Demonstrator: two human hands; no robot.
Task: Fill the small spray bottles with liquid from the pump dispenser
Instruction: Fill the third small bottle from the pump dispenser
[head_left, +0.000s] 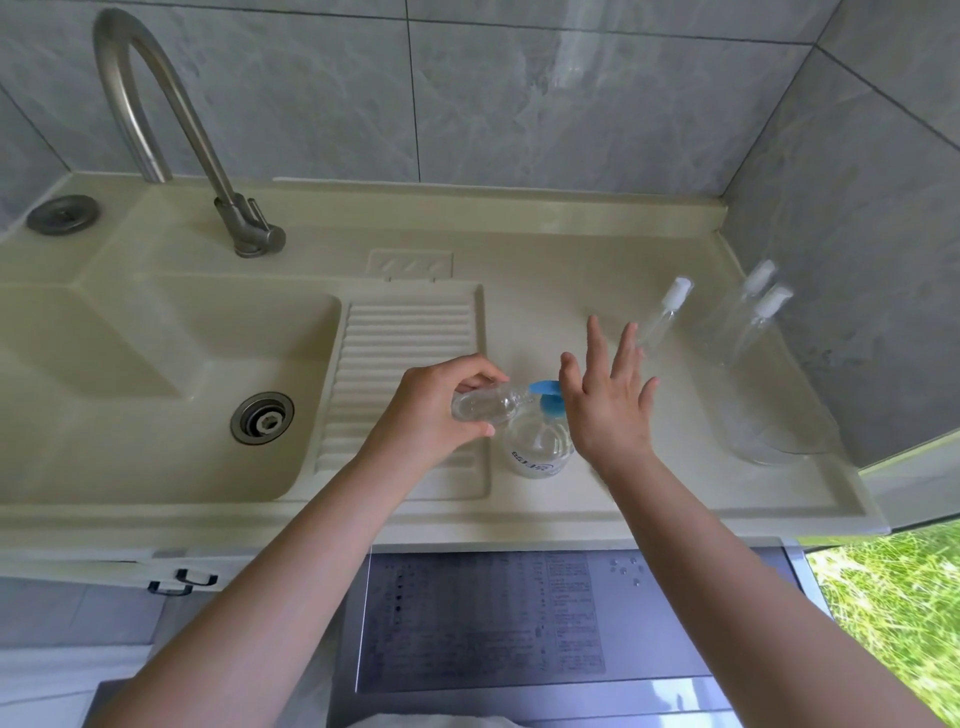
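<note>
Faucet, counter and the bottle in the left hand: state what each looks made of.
Faucet: brushed metal, likely stainless steel, with a dull grey sheen.
Counter: cream, smooth, moulded in one piece with the washboard ribs; probably resin or ceramic.
Bottle in the left hand: clear, see-through, likely plastic.

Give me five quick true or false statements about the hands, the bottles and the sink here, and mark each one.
1. The left hand holds a small clear bottle tilted toward the blue pump nozzle. True.
2. The right hand grips a spray bottle. False: its fingers are spread, holding nothing.
3. Capped spray bottles stand right of the hands. True.
4. The pump dispenser sits in the basin. False: it stands on the counter.
5. Water runs from the tap. False: none is visible.
</note>
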